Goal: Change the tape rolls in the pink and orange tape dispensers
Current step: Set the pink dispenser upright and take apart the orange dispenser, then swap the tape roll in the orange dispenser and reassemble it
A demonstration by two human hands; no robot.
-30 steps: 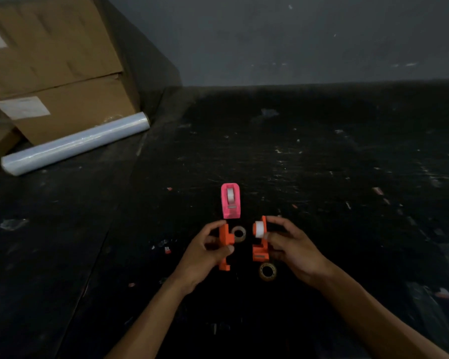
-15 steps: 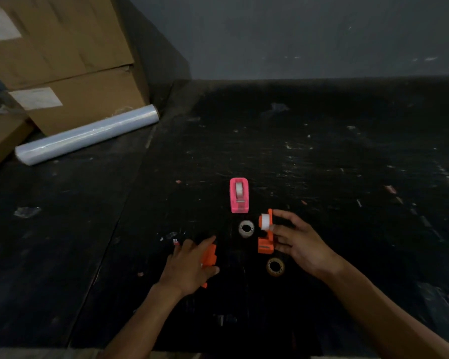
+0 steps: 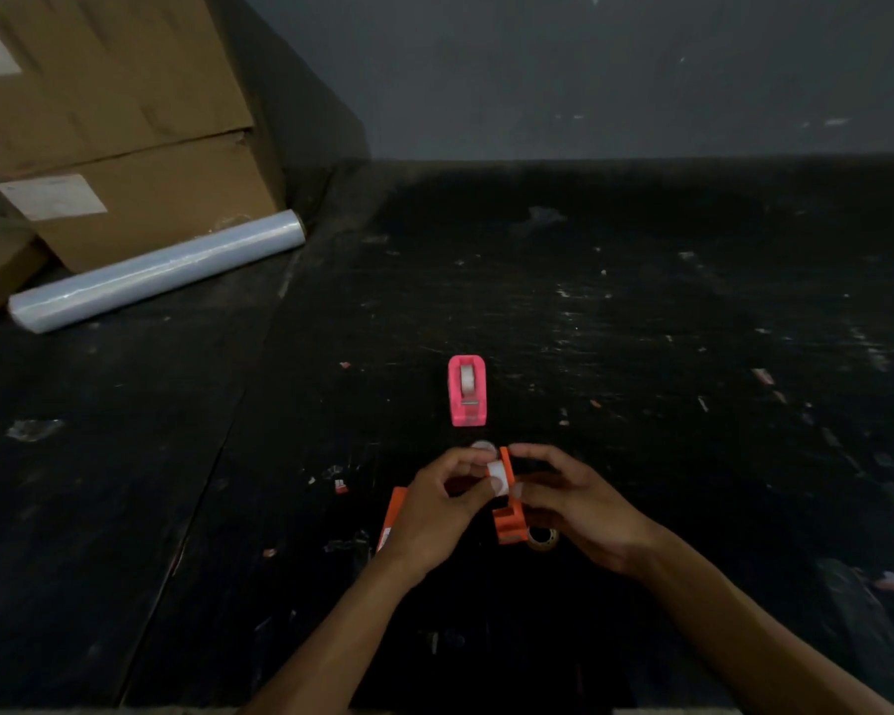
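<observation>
The pink tape dispenser (image 3: 467, 390) stands on the black table with a white roll in it. In front of it, my right hand (image 3: 571, 503) holds one half of the orange dispenser (image 3: 508, 513) upright. A white tape roll (image 3: 497, 477) sits in that half, and my left hand (image 3: 442, 500) pinches it from the left. The other orange half (image 3: 392, 518) lies flat beside my left wrist. A white roll (image 3: 482, 446) peeks out behind my fingers. A brownish used roll (image 3: 543, 538) lies under my right hand.
Cardboard boxes (image 3: 120, 121) are stacked at the back left, with a roll of clear stretch film (image 3: 161, 268) lying in front of them. The dark table (image 3: 641, 353) carries small scraps of tape and paper. A grey wall runs behind.
My left hand put the loose orange half down on the table and came over to the white roll in the half that my right hand holds.
</observation>
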